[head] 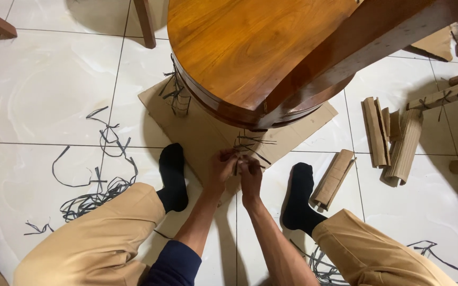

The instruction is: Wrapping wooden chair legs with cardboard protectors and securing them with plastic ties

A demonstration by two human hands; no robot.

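I noted both hands, left hand (221,168) and right hand (250,177), pressed together, pinching dark straps (250,145) at the cardboard-wrapped leg (239,159) for tension.

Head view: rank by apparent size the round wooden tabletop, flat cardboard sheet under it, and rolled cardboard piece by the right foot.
1. Round wooden tabletop, though nearest the camera.
2. Flat cardboard sheet, partly hidden, so unsure against the tabletop.
3. Rolled cardboard piece, clearly smallest.

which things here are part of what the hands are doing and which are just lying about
In the job:
- left hand and right hand, together at the dark strips
- wrapped table leg they tie
- round wooden table
- flat cardboard sheet beneath

Lying about:
- loose strip pile on the floor
- rolled cardboard pieces
- cardboard roll by the foot
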